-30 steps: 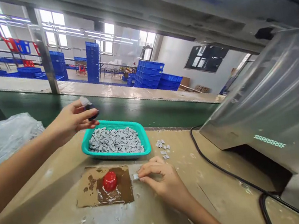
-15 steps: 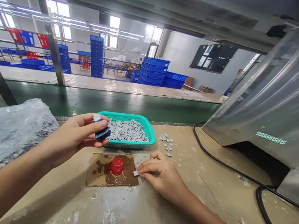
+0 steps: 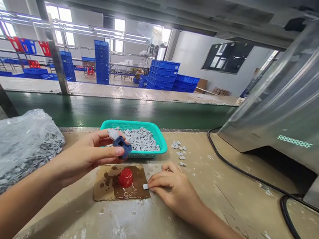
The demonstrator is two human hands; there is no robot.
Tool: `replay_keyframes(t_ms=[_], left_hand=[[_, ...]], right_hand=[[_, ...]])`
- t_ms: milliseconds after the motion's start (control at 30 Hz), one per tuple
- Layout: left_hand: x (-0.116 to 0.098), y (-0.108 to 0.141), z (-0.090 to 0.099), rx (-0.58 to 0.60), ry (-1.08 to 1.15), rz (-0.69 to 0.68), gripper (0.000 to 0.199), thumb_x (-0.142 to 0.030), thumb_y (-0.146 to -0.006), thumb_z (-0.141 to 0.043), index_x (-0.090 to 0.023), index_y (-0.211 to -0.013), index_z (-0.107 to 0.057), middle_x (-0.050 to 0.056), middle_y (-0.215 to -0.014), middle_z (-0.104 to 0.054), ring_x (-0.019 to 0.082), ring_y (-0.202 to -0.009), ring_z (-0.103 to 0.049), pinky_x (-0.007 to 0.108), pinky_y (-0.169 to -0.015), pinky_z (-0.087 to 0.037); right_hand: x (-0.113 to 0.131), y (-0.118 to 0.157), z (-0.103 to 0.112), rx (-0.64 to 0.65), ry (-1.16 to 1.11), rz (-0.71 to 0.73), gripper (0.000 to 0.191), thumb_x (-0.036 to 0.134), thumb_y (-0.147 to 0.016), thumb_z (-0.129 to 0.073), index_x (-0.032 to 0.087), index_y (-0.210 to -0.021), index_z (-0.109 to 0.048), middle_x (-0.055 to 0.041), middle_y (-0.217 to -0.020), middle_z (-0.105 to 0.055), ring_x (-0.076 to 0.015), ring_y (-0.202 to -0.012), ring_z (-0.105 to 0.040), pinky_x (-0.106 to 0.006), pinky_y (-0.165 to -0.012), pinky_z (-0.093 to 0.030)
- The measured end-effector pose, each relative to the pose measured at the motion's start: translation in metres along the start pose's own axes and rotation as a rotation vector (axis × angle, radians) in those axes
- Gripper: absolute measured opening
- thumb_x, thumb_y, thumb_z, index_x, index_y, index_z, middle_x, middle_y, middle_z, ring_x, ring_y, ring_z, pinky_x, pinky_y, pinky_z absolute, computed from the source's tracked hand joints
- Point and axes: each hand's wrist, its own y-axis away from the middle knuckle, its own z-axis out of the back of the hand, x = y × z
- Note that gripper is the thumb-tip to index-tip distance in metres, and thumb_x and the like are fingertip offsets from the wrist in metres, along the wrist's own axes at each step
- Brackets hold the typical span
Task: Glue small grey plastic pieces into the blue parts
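Note:
My left hand (image 3: 92,151) grips a dark blue part (image 3: 123,147) with a hollow in it, and a light grey piece (image 3: 113,133) shows at its top. They are held in front of a teal basket (image 3: 161,139) of small grey pieces (image 3: 143,140). Between the fingertips of my right hand (image 3: 172,185) is a small grey piece (image 3: 146,186), over the right edge of a wet brown board (image 3: 102,190). A red, wet, rounded object (image 3: 125,178) stands on that board.
Several loose grey pieces (image 3: 179,150) lie right of the basket. A clear plastic bag of grey pieces (image 3: 22,148) sits at left. A black cable (image 3: 239,173) runs beside a metal housing (image 3: 308,93) at right. A green belt (image 3: 86,110) lies behind.
My left hand has moved right and slightly down and turned the blue part, so its hollow now shows. My right hand has barely moved, and the view has shifted slightly.

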Motion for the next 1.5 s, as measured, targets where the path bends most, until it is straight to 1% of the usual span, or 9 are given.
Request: replay_keyframes(t_ms=[200, 333, 500, 667, 767, 867, 1000, 1200, 1500], left_hand=[[0.005, -0.006, -0.001, 0.007, -0.027, 0.057, 0.028, -0.028, -0.070, -0.065, -0.022, -0.095, -0.057, 0.001, -0.093, -0.059, 0.014, -0.088, -0.055, 0.028, -0.080, -0.041], [0.006, -0.010, 0.000, 0.035, -0.012, 0.084, 0.034, -0.022, -0.070, -0.064, -0.021, -0.103, -0.055, 0.001, -0.096, -0.058, 0.012, -0.088, -0.052, 0.026, -0.080, -0.038], [0.005, -0.010, 0.001, 0.091, -0.014, 0.076, 0.028, -0.024, -0.072, -0.062, -0.018, -0.099, -0.057, 0.001, -0.097, -0.055, 0.009, -0.077, -0.049, 0.022, -0.068, -0.038], [0.005, -0.010, -0.001, 0.094, 0.049, 0.056, 0.026, -0.020, -0.064, -0.068, -0.018, -0.087, -0.054, -0.003, -0.082, -0.055, 0.004, -0.056, -0.047, 0.018, -0.053, -0.038], [0.008, -0.011, -0.002, 0.052, 0.069, 0.096, 0.028, -0.020, -0.064, -0.069, -0.018, -0.086, -0.053, -0.004, -0.072, -0.057, 0.006, -0.056, -0.052, 0.019, -0.056, -0.041], [0.011, -0.012, -0.005, -0.017, 0.019, 0.131, 0.027, -0.024, -0.066, -0.067, -0.016, -0.088, -0.053, -0.001, -0.069, -0.061, 0.011, -0.065, -0.058, 0.024, -0.064, -0.045], [0.008, -0.011, -0.009, -0.082, -0.119, 0.026, 0.022, -0.024, -0.063, -0.068, -0.015, -0.076, -0.053, 0.001, -0.077, -0.063, 0.012, -0.068, -0.059, 0.025, -0.063, -0.046], [0.005, -0.010, -0.011, -0.089, -0.023, 0.023, 0.022, -0.019, -0.062, -0.067, -0.015, -0.069, -0.047, -0.003, -0.074, -0.058, 0.008, -0.063, -0.055, 0.022, -0.059, -0.044], [0.004, -0.005, -0.017, -0.105, -0.140, -0.018, 0.024, -0.020, -0.060, -0.068, -0.016, -0.066, -0.044, -0.004, -0.063, -0.055, 0.009, -0.057, -0.052, 0.019, -0.052, -0.038]], right_hand=[[0.008, -0.009, 0.015, -0.055, -0.008, 0.023, 0.020, 0.007, -0.074, -0.058, 0.023, -0.067, -0.069, -0.0004, -0.072, -0.069, -0.0193, -0.073, -0.047, -0.033, -0.066, -0.042], [0.014, -0.019, 0.029, -0.157, -0.074, 0.051, 0.018, 0.009, -0.074, -0.057, 0.023, -0.069, -0.069, -0.0009, -0.073, -0.068, -0.0191, -0.074, -0.050, -0.032, -0.066, -0.044], [0.013, -0.022, 0.027, -0.079, -0.115, 0.060, 0.018, 0.008, -0.072, -0.057, 0.022, -0.067, -0.067, 0.0003, -0.069, -0.066, -0.0185, -0.070, -0.049, -0.030, -0.060, -0.046], [0.012, -0.023, 0.023, -0.096, -0.176, 0.090, 0.019, 0.008, -0.074, -0.055, 0.022, -0.071, -0.067, -0.0004, -0.072, -0.067, -0.0169, -0.070, -0.051, -0.029, -0.061, -0.048], [0.014, -0.026, 0.029, -0.050, -0.139, 0.147, 0.019, 0.009, -0.073, -0.055, 0.022, -0.070, -0.068, -0.0011, -0.069, -0.067, -0.0175, -0.067, -0.051, -0.029, -0.057, -0.047], [0.022, -0.037, 0.040, -0.152, -0.290, 0.014, 0.013, 0.013, -0.072, -0.060, 0.022, -0.069, -0.068, -0.0019, -0.072, -0.067, -0.0177, -0.073, -0.057, -0.032, -0.068, -0.049], [0.039, -0.060, 0.051, -0.215, -0.608, -0.080, 0.008, 0.016, -0.068, -0.065, 0.023, -0.069, -0.070, -0.0011, -0.075, -0.068, -0.0163, -0.078, -0.062, -0.026, -0.073, -0.052], [0.052, -0.078, 0.043, -0.090, -0.664, -0.092, 0.007, 0.015, -0.065, -0.065, 0.019, -0.067, -0.070, -0.0034, -0.072, -0.068, -0.0153, -0.070, -0.063, -0.023, -0.067, -0.055], [0.051, -0.070, 0.033, -0.101, -0.682, -0.025, 0.013, 0.012, -0.066, -0.062, 0.021, -0.069, -0.071, -0.0034, -0.072, -0.066, -0.0157, -0.071, -0.061, -0.026, -0.067, -0.055]])
